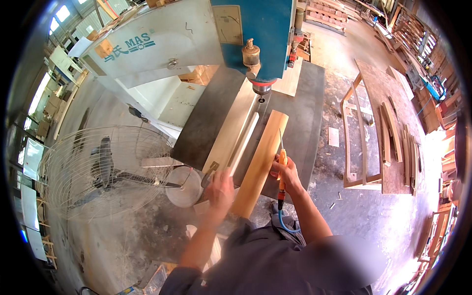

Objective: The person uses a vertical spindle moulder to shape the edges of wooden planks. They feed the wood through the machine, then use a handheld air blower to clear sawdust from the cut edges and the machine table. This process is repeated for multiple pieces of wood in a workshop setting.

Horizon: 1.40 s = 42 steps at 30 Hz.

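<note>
One orange air gun (pixel 282 158) in right fingers (pixel 276 168), beside board (pixel 265 152).

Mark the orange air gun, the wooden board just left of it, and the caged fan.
Orange air gun (pixel 282 160): head view, on its orange body.
Wooden board (pixel 260 164): head view, middle of its broad face.
Caged fan (pixel 104 157): head view, on a dark blade.
</note>
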{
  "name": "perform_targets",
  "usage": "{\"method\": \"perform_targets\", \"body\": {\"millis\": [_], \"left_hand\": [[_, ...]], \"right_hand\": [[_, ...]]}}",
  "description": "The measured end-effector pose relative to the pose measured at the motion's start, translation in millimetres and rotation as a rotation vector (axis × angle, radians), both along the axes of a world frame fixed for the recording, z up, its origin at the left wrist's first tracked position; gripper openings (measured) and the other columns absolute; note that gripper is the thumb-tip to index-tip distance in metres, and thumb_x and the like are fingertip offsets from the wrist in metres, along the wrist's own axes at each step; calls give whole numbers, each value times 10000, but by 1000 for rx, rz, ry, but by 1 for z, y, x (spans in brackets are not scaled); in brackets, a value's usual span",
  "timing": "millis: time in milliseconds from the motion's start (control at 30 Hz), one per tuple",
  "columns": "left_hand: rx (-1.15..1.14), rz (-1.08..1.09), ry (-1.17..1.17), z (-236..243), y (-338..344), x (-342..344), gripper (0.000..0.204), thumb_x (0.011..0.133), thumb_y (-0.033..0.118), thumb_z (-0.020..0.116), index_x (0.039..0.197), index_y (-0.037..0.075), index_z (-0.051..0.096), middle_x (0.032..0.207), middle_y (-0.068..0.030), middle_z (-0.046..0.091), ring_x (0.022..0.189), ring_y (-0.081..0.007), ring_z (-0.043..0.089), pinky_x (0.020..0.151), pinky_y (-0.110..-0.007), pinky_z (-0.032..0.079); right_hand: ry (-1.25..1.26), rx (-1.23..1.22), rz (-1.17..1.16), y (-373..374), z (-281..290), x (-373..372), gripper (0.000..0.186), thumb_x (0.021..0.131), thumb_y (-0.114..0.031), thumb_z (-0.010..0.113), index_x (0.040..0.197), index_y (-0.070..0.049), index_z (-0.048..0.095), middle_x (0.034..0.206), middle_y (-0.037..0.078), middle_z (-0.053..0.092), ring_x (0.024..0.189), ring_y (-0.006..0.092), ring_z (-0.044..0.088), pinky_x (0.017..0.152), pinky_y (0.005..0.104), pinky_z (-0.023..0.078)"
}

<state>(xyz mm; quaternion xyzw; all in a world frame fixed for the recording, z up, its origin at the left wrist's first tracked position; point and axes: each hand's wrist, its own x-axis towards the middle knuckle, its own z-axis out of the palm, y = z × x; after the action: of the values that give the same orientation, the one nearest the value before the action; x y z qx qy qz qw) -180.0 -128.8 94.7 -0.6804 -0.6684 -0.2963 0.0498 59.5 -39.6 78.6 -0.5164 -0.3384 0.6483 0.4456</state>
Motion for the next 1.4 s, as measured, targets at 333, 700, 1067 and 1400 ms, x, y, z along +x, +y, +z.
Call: {"method": "perform_targets", "body": {"millis": [333, 700, 1067, 1400], "left_hand": [[-8, 113, 171, -27, 65, 1, 357, 879, 73, 692, 1235, 82, 704, 999, -115, 589, 983, -341, 603, 840, -477, 492], [-37, 19, 50, -38, 66, 2, 359, 875, 9, 657, 1233, 26, 652, 1009, -130, 571, 941, -344, 620, 799, -455, 543], [-77, -48, 106, -25, 62, 9, 370, 929, 144, 692, 1282, 36, 671, 1181, -149, 617, 1093, -365, 604, 938, -501, 509], [-238, -303, 70, -1, -13, -13, 717, 917, 462, 730, 1456, 12, 580, 1552, -267, 491, 1463, -432, 440, 1217, -578, 330]], "right_hand": [[-347, 71, 214, -2, 10, -11, 327, 965, -299, 675, 1006, 21, 620, 760, 54, 643, 701, 119, 610, 656, 305, 518], [-557, 15, 579, -15, 25, -3, 388, 978, -328, 679, 1015, 57, 658, 749, 154, 710, 601, 229, 708, 628, 380, 575], [-865, 521, 22, 10, -38, 5, 395, 960, -283, 701, 1234, -11, 619, 1052, 208, 667, 821, 269, 741, 631, 389, 594], [-314, 72, 296, 9, 11, -40, 399, 968, -315, 668, 1249, -37, 618, 824, 68, 682, 631, 146, 641, 598, 317, 547]]}}
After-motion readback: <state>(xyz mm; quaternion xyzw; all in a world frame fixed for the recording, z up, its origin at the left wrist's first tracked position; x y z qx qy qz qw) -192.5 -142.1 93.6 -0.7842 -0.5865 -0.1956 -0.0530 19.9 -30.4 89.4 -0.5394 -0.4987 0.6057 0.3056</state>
